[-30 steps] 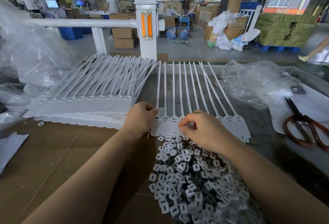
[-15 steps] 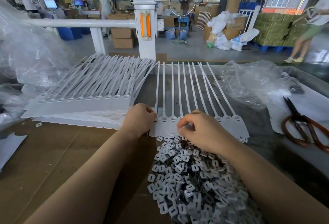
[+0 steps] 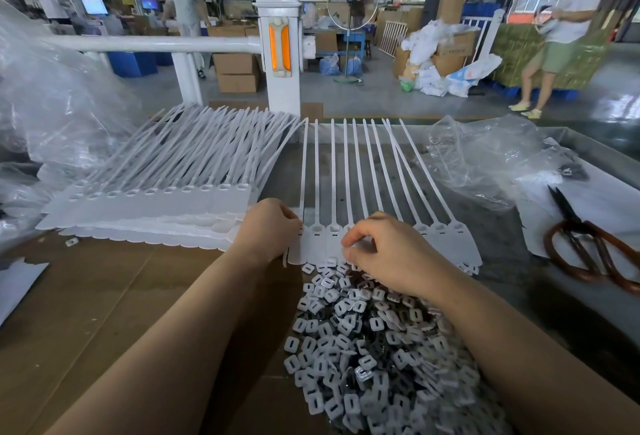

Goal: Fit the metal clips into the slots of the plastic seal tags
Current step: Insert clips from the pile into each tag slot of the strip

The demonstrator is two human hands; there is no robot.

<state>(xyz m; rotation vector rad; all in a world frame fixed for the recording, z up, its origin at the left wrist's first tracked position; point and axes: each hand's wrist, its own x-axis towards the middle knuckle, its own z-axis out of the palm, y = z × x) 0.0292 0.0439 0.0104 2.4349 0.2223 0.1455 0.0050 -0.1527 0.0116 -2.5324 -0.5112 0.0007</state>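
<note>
Risk entry: my left hand [image 3: 268, 228] grips the tag strip [image 3: 318, 244]; right hand [image 3: 388, 251] seemingly pinches a clip unseen. I could misalign it, scattering the clip pile [image 3: 374, 348].

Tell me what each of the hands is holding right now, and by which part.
The left hand grips the left end of the row of seal tags, at the flat heads. The right hand has fingertips curled on the tag heads; whether it pinches a clip cannot be told.

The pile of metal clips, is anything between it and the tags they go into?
Nothing visible. The clip pile reaches right up to the row of tags, and the right hand rests where they meet.
</note>
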